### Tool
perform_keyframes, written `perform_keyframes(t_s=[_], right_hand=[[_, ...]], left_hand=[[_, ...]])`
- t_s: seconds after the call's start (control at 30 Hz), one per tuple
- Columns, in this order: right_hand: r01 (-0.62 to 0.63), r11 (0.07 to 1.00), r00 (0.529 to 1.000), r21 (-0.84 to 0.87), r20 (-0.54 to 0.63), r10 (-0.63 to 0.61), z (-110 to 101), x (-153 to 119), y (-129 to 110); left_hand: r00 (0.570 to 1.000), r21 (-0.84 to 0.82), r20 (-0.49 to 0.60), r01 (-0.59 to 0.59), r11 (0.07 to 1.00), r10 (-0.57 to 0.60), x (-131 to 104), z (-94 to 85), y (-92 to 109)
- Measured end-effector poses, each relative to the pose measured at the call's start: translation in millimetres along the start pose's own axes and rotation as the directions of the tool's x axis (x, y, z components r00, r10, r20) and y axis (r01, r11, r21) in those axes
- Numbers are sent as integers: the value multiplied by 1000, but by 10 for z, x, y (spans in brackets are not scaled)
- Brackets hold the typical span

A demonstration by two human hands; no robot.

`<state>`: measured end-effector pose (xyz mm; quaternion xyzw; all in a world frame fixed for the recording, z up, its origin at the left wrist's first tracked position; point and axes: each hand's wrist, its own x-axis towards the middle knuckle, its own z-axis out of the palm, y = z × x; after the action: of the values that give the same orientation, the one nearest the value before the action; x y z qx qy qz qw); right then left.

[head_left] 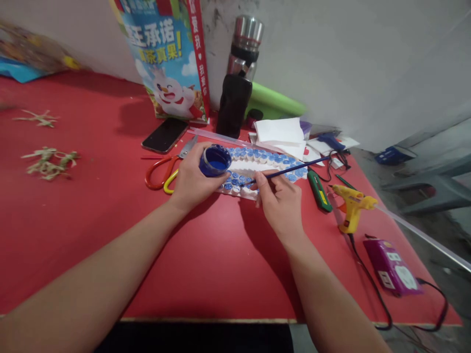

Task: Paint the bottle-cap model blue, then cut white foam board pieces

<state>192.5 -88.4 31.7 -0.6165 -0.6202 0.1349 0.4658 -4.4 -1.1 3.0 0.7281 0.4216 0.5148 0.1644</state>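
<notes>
My left hand (196, 174) is wrapped round a small open jar of blue paint (215, 162), tilted so that the dark blue inside shows. A thin dark paintbrush (289, 170) is pinched in my right hand (281, 203). Its tip points left, at the front edge of a white board (246, 165) covered with rows of small round pieces, many of them coloured blue. Some pieces along the front row are still white. Part of the board is hidden behind the jar and my fingers. Scissors (158, 172) with red and yellow handles lie beside my left hand.
At the back stand a printed paper bag (169, 63), a steel flask (247, 44) and a black case (234, 105). A phone (165, 135) lies left of them. On the right are a green cutter (319, 190), a yellow glue gun (352, 206) and a purple power box (392, 268) with cables.
</notes>
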Motion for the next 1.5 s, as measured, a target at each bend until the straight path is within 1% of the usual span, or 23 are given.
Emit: perform_keyframes(t_s=[0.17,0.37,0.6,0.8,0.97,1.13,1.33,1.5], right_hand=[[-1,998,1000,59,31,-1,26,-12,-16],[-22,997,998,72,61,18,40,-14,-24],[5,1000,1000,-4,-20,-5,1,7,-15],[7,1000,1000,-18,12,-7,-11,2,-37],[14,1000,1000,4,-27,-14,-15,0,-51],[39,999,999,-18,0,-39,-11,8,-39],[14,1000,999,20,-35,-13,-7,1,-31],[4,1000,1000,-24,-24,-5,-4,-3,-44]], left_hand=[[1000,-11,-3,-16,1000,16,5,10,-25],[999,-33,-6,-34,999,34,9,11,-34],[999,-48,-8,-41,998,41,7,6,-20],[999,-36,-12,-44,998,43,12,17,-35],[998,-45,-17,-56,997,55,10,19,-36],[999,-45,-15,-49,998,48,5,16,-34],[1000,-10,2,-8,1000,8,0,12,-30],[1000,-19,-2,-19,1000,19,6,9,-29]])
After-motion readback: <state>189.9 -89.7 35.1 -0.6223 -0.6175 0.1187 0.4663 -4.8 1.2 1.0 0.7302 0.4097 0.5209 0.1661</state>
